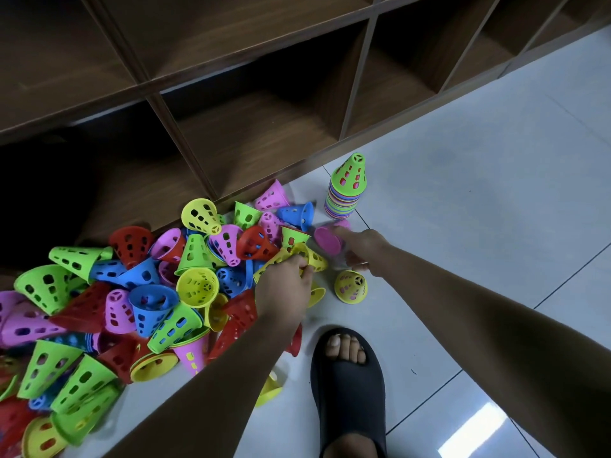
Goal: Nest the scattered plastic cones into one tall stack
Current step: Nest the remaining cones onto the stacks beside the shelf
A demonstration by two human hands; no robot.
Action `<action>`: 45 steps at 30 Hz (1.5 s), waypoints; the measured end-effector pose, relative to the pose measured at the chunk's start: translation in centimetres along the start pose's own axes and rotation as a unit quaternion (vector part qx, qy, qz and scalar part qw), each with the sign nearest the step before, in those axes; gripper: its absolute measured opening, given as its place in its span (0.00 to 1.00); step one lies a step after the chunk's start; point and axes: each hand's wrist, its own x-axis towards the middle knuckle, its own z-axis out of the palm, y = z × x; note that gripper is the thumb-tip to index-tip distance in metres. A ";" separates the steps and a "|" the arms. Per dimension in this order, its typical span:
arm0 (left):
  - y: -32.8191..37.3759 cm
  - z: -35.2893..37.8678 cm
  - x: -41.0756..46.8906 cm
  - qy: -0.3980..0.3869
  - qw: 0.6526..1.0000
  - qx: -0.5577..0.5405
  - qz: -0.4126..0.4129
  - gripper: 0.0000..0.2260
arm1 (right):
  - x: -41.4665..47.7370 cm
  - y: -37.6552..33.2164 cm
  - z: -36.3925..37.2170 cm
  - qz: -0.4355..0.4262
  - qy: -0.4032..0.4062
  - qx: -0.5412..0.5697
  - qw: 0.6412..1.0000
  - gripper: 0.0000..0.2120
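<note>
A stack of nested cones [344, 193], topped by a green one, stands upright on the white floor near the shelf base. A big pile of loose cones [139, 292] in green, red, blue, yellow and pink spreads over the floor to the left. My left hand [284, 285] pinches a yellow cone [312, 257] at the pile's right edge. My right hand [360, 249] grips a pink cone [327, 239], blurred by motion, just below the stack. A lone yellow cone [350, 287] stands upright beneath that hand.
A dark wooden cubby shelf [251, 104] runs along the back, its base just behind the pile and stack. My foot in a black slide sandal [348, 388] stands on the tiles right of the pile. White tiled floor [479, 193] lies to the right.
</note>
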 end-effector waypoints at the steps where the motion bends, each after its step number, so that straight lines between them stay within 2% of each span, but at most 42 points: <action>1: -0.1 -0.1 -0.2 0.007 1.000 -0.016 -0.002 0.07 | 0.0 -0.2 0.3 0.007 -0.013 0.017 1.000 0.35; 4: -0.5 -0.2 -1.2 0.025 0.997 -0.070 0.000 0.07 | -0.5 -0.5 0.7 0.023 -0.048 0.090 0.995 0.24; 6: -0.6 -0.4 -2.1 0.031 0.992 -0.120 -0.016 0.07 | -0.2 -0.3 1.0 0.029 -0.056 0.125 0.990 0.20; 8: -0.7 -0.8 -2.9 0.038 0.984 -0.168 -0.038 0.07 | -0.4 -0.3 1.1 0.027 -0.071 0.128 0.989 0.21; 11: -0.7 -1.4 -4.2 0.043 0.973 -0.218 -0.064 0.06 | -0.5 -0.2 1.3 0.025 -0.092 0.135 0.986 0.34; 14: -0.8 -2.1 -5.3 0.031 0.953 -0.288 -0.090 0.06 | -0.5 -0.3 1.9 -0.004 -0.087 0.121 0.989 0.41; 15: -0.8 -2.3 -5.7 0.026 0.946 -0.308 -0.098 0.06 | -0.9 -0.5 2.2 -0.021 -0.084 0.112 0.990 0.38; 17: -0.6 -2.6 -6.2 0.014 0.934 -0.338 -0.115 0.06 | -1.4 -0.7 2.6 -0.054 -0.070 0.100 0.991 0.22; 19: -0.4 -2.6 -6.7 -0.001 0.921 -0.369 -0.126 0.06 | -1.6 -0.7 2.7 -0.071 -0.057 0.110 0.990 0.17; 21: -0.1 -2.5 -7.0 -0.024 0.907 -0.401 -0.127 0.06 | -1.9 -0.3 2.4 -0.095 -0.046 0.138 0.985 0.20; 24: 1.0 -2.5 -7.1 -0.052 0.899 -0.420 -0.116 0.06 | -2.2 0.9 1.3 -0.126 -0.023 0.162 0.979 0.33; 28: 2.6 -1.9 -7.1 -0.078 0.889 -0.443 -0.088 0.06 | -3.5 2.8 -1.4 -0.143 0.012 0.211 0.967 0.24; 30: 3.3 -1.0 -6.9 -0.093 0.881 -0.454 -0.099 0.06 | -4.5 3.4 -3.0 -0.161 0.033 0.232 0.959 0.25; 32: 4.1 -0.1 -6.6 -0.106 0.855 -0.488 -0.138 0.06 | -6.0 3.6 -4.4 -0.190 0.047 0.248 0.949 0.27; 34: 4.8 0.8 -6.1 -0.118 0.822 -0.526 -0.181 0.06 | -7.4 3.9 -5.4 -0.217 0.069 0.235 0.945 0.26; 36: 5.4 1.6 -5.6 -0.131 0.806 -0.538 -0.210 0.06 | -8.9 4.4 -6.0 -0.248 0.113 0.202 0.941 0.23; 39: 5.6 2.6 -5.4 -0.134 0.808 -0.528 -0.225 0.07 | -10.9 5.3 -6.4 -0.289 0.196 0.136 0.927 0.17; 41: 5.3 3.2 -5.3 -0.125 0.812 -0.517 -0.241 0.09 | -11.9 6.0 -6.5 -0.316 0.223 0.091 0.918 0.16; 45: 4.7 3.5 -5.2 -0.123 0.813 -0.503 -0.264 0.09 | -11.8 7.4 -5.5 -0.364 0.194 -0.015 0.911 0.18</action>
